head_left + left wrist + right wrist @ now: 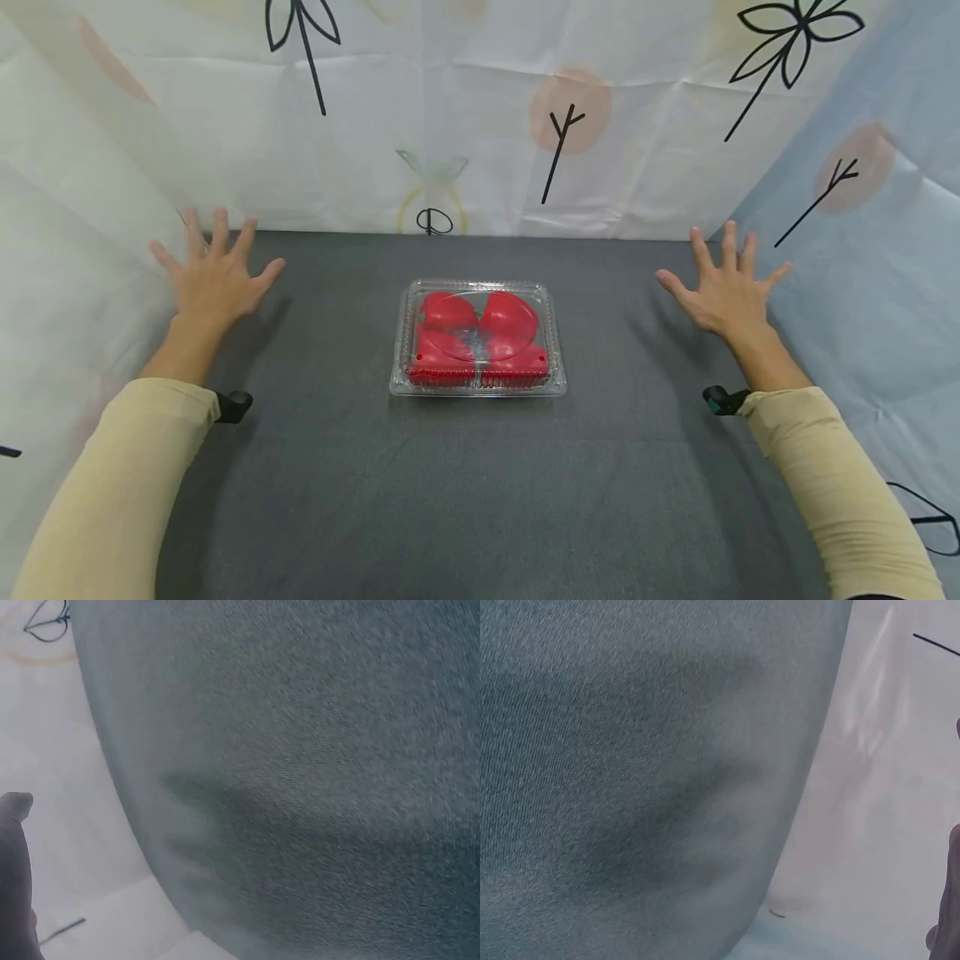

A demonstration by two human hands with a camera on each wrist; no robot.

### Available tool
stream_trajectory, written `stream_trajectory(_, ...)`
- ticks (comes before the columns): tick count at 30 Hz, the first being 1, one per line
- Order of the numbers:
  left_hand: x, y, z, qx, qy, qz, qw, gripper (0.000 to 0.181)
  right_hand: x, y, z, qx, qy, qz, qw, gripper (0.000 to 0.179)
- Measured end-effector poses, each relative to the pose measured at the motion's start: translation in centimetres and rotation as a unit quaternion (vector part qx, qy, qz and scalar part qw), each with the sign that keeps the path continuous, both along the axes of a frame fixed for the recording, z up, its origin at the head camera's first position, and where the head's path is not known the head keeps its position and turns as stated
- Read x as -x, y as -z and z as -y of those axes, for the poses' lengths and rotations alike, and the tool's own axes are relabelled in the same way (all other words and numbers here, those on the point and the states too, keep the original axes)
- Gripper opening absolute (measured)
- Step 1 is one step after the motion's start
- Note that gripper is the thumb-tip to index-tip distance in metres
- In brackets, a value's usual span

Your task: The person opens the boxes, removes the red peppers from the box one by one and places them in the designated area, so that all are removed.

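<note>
A clear plastic clamshell box (477, 390) sits on the grey table in the middle of the head view, its lid down. Several red bell peppers (509, 321) show through the lid. To the box's left, my left hand (216, 283) is raised over the table with its fingers spread, holding nothing. My right hand (726, 292) is spread the same way on the far right side, apart from the box. Each wrist view catches only an edge of its hand: part of the left hand (13, 877) and part of the right hand (949, 900).
Grey cloth covers the table (480, 500). A white patterned curtain (480, 108) stands along the back edge, and hanging sheets close in the left and right sides. A black strap with a small device (234, 407) is on my left wrist, another device (724, 401) on the right.
</note>
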State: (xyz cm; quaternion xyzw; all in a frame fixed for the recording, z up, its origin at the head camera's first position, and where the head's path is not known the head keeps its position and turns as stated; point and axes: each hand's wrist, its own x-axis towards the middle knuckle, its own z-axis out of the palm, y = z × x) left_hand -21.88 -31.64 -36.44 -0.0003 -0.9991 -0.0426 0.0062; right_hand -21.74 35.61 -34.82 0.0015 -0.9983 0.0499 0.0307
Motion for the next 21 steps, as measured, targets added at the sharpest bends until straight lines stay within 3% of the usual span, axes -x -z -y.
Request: stream_trajectory(21,-0.5,-1.2,-4.1,-0.010,0.037,-0.027,0.9989,0.080,-0.9,-1.1,4.9,-0.004,-0.071,-0.025,0.9972,0.087)
